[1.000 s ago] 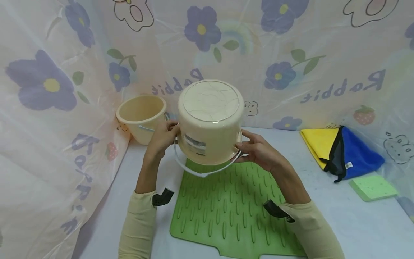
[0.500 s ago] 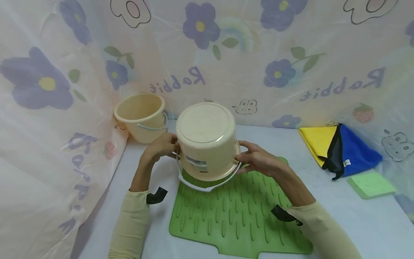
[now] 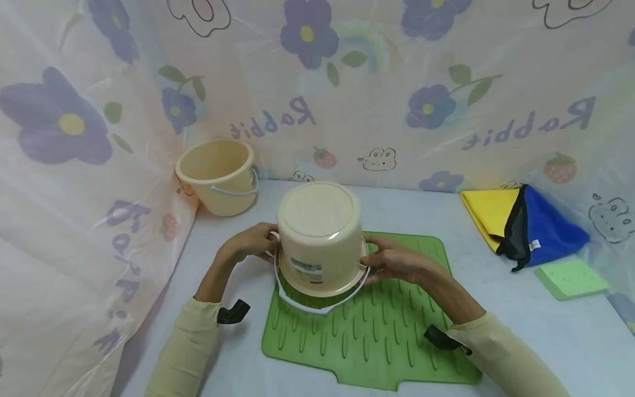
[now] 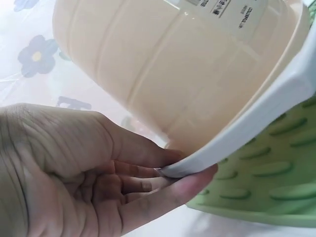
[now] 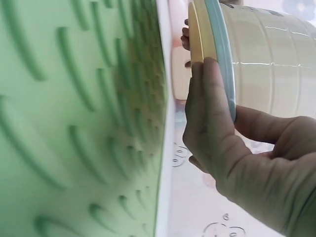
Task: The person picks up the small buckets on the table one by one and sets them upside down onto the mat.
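An upside-down cream bucket [image 3: 319, 237] hangs mouth down above a green ribbed mat [image 3: 367, 325], its white handle [image 3: 302, 306] drooping toward me. My left hand [image 3: 253, 242] grips the rim on the left; in the left wrist view its thumb and fingers pinch the rim and the handle's end [image 4: 197, 160]. On the opposite side, my right hand [image 3: 394, 260] holds the rim. In the right wrist view, the fingers of that hand [image 5: 222, 128] lie under the rim and the thumb sits on the outer wall, with a gap between rim and mat.
A second cream bucket [image 3: 215, 176] stands upright at the back left, against the printed curtain [image 3: 367, 110]. At the right lie a folded yellow and blue cloth [image 3: 550, 226] and a light green sponge [image 3: 571, 278] on the white table [image 3: 501, 309].
Both hands have lowered the upside-down bucket toward the green mat and nearer to me. The second bucket, cloth and sponge have stayed in place.
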{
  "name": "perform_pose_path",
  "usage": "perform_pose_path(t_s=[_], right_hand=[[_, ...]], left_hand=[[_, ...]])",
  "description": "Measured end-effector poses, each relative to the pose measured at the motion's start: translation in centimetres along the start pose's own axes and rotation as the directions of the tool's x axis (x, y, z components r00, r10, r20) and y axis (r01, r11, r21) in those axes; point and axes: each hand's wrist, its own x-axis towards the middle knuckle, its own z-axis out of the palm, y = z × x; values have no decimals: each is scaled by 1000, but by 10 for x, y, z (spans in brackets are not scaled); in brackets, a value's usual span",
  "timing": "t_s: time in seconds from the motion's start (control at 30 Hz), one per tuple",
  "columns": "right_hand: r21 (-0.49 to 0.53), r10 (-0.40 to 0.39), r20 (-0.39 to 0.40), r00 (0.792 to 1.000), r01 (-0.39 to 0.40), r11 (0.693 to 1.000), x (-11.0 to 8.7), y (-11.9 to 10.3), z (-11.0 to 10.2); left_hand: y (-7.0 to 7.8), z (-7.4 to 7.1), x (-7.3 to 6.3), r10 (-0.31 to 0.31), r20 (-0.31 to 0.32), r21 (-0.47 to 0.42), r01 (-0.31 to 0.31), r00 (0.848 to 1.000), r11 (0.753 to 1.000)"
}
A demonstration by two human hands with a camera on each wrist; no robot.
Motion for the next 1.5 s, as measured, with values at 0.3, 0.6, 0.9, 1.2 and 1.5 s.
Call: perform_pose_path(t_s=[0.3,0.6,0.9,1.2,1.5], right_hand=[[-48,43,-2,999,-43,998,8,14,5],[-128,31,4,1000,-30,991,4,21,8],[-146,31,-21,999,-33,989,-1,25,8],[-341,24,-87,996,-53,939,2,28,13],[-499,-34,-115,993,-28,866,5,28,14]], left_hand=[[-9,6,-6,-19,32,40,18,999,999],[-15,16,-8,-15,50,69,12,999,998],[-14,23,-2,24,-53,198,-13,998,980],[-12,24,3,55,-135,346,-5,989,938],[-8,20,4,51,-125,425,7,991,905]])
